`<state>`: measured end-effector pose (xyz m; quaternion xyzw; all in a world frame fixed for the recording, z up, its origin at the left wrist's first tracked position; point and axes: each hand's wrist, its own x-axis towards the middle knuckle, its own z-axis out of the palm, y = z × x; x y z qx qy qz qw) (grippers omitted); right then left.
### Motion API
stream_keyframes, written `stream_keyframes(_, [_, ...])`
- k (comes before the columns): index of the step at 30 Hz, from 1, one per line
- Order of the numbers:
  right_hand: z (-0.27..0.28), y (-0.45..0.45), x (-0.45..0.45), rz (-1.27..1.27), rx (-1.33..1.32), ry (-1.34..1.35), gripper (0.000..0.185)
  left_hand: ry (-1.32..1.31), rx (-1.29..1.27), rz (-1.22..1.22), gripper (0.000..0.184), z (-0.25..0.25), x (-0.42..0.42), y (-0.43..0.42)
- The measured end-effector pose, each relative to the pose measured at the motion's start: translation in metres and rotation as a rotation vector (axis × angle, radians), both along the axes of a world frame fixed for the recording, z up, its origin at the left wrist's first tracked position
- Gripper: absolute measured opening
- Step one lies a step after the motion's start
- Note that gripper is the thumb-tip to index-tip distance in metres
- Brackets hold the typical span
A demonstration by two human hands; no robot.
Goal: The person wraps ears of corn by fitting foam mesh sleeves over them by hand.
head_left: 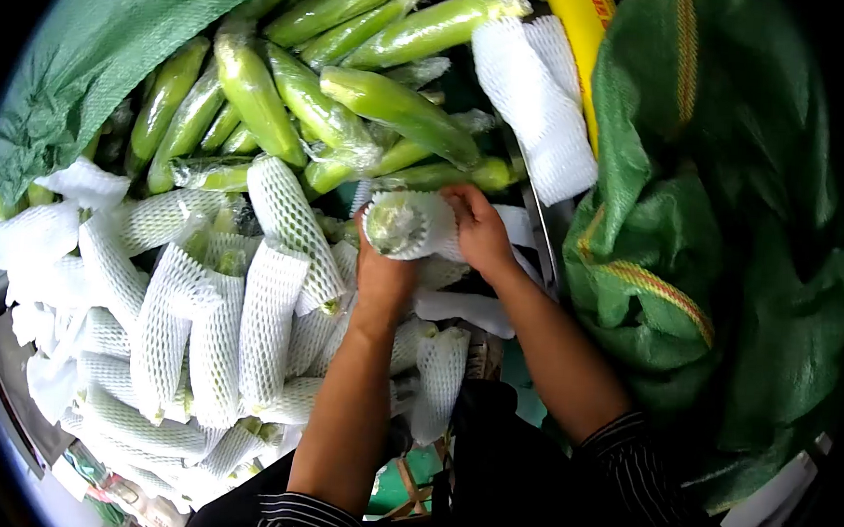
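Note:
A green wrapped vegetable [397, 223] in a white foam net sleeve [441, 228] points its end up toward the camera between my hands. My left hand [383, 266] is closed around its near left side, with the fingers partly hidden beneath it. On the right, my right hand [479, 230] grips the sleeve with its fingers curled at the edge. Just beyond my hands lie green vegetables in clear film [397, 112] without foam. To the left, several vegetables in white foam nets [269, 322] are heaped together.
Green woven sacks [657, 210] bulge on the right, and green woven cloth [96, 60] covers the upper left. White foam sleeves [547, 117] lie stacked at the upper right beside a yellow package [581, 32]. A metal edge [540, 222] runs just right of my right hand.

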<state>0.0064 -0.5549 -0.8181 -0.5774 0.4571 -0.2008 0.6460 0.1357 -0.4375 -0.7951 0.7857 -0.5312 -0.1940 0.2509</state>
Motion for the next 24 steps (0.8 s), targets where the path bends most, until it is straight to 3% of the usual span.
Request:
stream_keyframes(1, [0.005,0.004,0.001,0.008,-0.033,-0.028,0.020,0.097,-0.009,0.036,0.040,0.004,0.003,0.006])
stream_keyframes(2, [0.011,0.014,0.005,-0.104,0.136,-0.220,0.021,0.193,-0.020,0.074,0.040,0.006,0.005,0.012])
stream_keyframes(3, [0.057,0.023,0.015,-0.064,0.156,-0.381,0.024,0.642,-0.258,0.253,0.038,0.008,-0.004,0.021])
stream_keyframes(4, [0.093,0.028,0.023,0.012,0.098,-0.541,0.026,1.059,-0.573,0.408,0.037,0.011,-0.014,0.030])
stream_keyframes(5, [0.135,0.036,0.038,0.137,-0.106,-0.379,0.031,1.183,-0.651,0.475,0.037,0.028,-0.016,0.033])
stream_keyframes(6, [0.185,0.035,0.051,0.261,-0.143,-0.432,0.038,1.314,-0.727,0.537,0.038,0.049,-0.016,0.034])
stream_keyframes(7, [0.188,0.047,0.069,0.375,-0.382,-0.550,0.036,1.449,-0.792,0.604,0.038,0.069,-0.018,0.038])
stream_keyframes(8, [0.190,0.059,0.078,0.617,-0.443,-0.564,0.034,1.316,-0.684,0.557,0.037,0.068,-0.021,0.042])
stream_keyframes(9, [0.191,0.059,0.075,0.751,-0.528,-0.413,0.030,1.173,-0.580,0.508,0.036,0.067,-0.025,0.045])
stream_keyframes(11, [0.138,0.041,0.063,0.403,-0.669,-0.349,0.028,0.912,-0.382,0.418,0.028,0.068,-0.031,0.047])
stream_keyframes(12, [0.138,0.023,0.041,0.340,-0.456,-0.045,0.026,0.790,-0.284,0.373,0.022,0.070,-0.035,0.045])
stream_keyframes(13, [0.100,0.023,0.015,0.179,-0.573,0.146,0.028,0.714,-0.232,0.464,0.017,0.074,-0.033,0.039])
stream_keyframes(15, [0.054,0.019,-0.030,0.192,-0.737,0.459,0.033,0.324,-0.116,0.358,0.028,0.067,-0.015,0.034])
stream_keyframes(16, [0.044,0.020,-0.041,0.211,-0.969,0.623,0.041,0.170,-0.075,0.257,0.030,0.062,-0.009,0.025])
stream_keyframes(18, [0.034,0.010,-0.038,0.256,-0.935,0.645,0.047,-0.131,0.003,0.042,0.034,0.049,-0.001,0.002])
stream_keyframes(21, [0.031,-0.004,-0.032,0.411,-0.779,0.719,0.048,-0.181,0.085,-0.264,0.039,0.008,0.007,-0.023])
stream_keyframes(23, [0.030,-0.008,-0.037,0.522,-0.618,0.712,0.042,-0.127,0.159,-0.313,0.040,0.007,0.004,-0.035])
stream_keyframes(24, [0.027,-0.001,-0.042,0.438,-0.624,0.611,0.034,-0.096,0.200,-0.333,0.042,0.013,0.000,-0.041])
